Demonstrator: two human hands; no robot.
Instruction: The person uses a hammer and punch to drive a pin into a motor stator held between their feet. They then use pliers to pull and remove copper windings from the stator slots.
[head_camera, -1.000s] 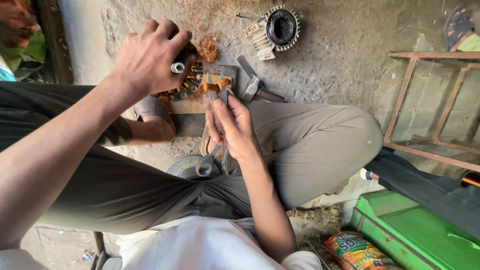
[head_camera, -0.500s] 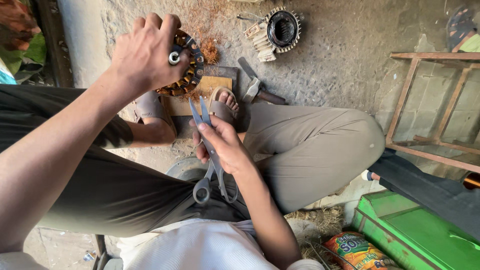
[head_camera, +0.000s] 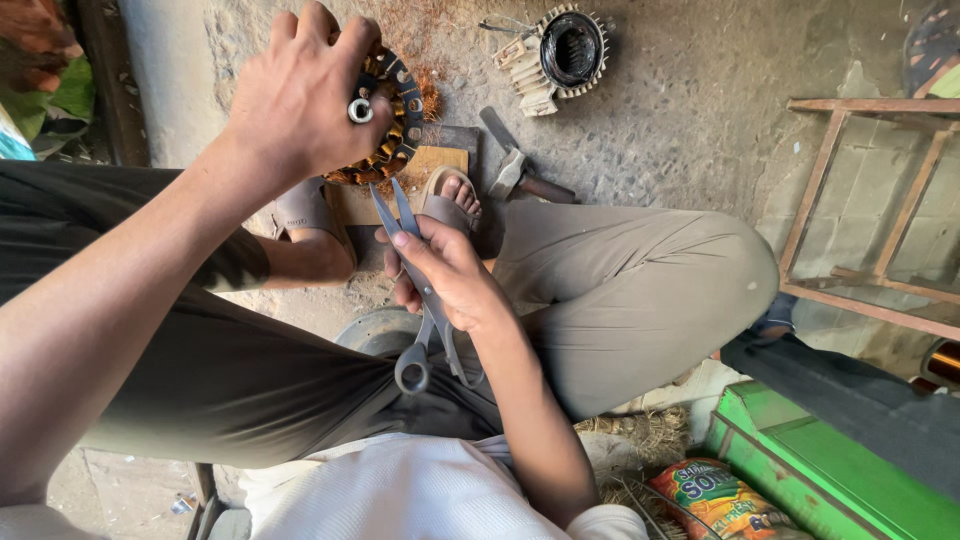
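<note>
A person sits cross-legged on rough ground, seen from above their own chest. Nearest, the right hand (head_camera: 445, 275) grips a pair of grey scissors (head_camera: 420, 300) around the middle of the blades rather than through the loops, blade tips pointing away and slightly parted, loops dangling toward the lap, a hold that looks like carrying, not cutting. Higher up, the left hand (head_camera: 305, 95) is clenched over a round motor stator (head_camera: 385, 110) wound with copper wire, lifting it off the ground just above the scissor tips (a metal ring shows on one finger). Beneath it lies a small wooden block (head_camera: 435, 165), beside a sandalled foot (head_camera: 452, 200). Farther off, a hammer (head_camera: 515, 170) rests on the concrete, and beyond it a second stator (head_camera: 565, 50), set aside.
</note>
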